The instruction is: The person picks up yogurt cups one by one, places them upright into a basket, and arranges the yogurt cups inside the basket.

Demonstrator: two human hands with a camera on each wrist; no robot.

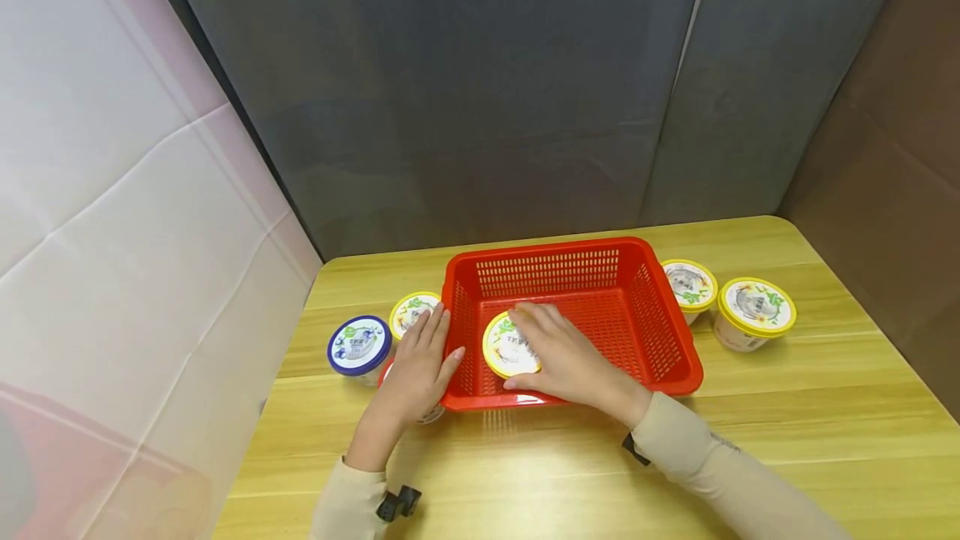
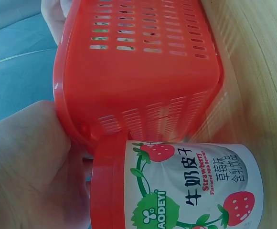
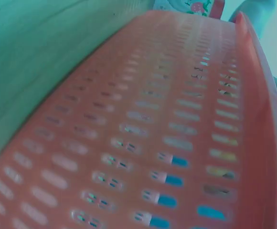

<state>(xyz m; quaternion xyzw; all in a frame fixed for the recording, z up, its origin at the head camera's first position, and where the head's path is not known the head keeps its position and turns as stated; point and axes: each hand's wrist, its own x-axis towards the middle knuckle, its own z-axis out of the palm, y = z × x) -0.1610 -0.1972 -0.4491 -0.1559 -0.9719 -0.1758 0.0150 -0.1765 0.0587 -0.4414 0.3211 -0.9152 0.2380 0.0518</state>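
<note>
A red perforated plastic basket [image 1: 555, 252] stands on the table. Inside it, near the left end, my right hand [image 1: 573, 361] grips a tub with a yellow lid [image 1: 507, 348], thumb on the near side and fingers across the far side. My left hand [image 1: 416, 369] rests along the basket's left rim, fingers fairly straight. Beneath that hand, a red-lidded strawberry milk tub [image 2: 191, 186] stands close against the basket's outer wall, mostly hidden in the head view. In the right wrist view, the basket's long slotted side wall [image 3: 105, 124] fills most of the picture.
Left of the basket stand a blue-lidded tub [image 1: 360, 346] and a yellow-lidded tub [image 1: 412, 312]. Two more yellow-lidded tubs [image 1: 756, 307] stand to its right. A dark grey panel [image 1: 480, 107] rises behind the wooden table [image 1: 525, 473], with a white panel [image 1: 112, 190] at the left.
</note>
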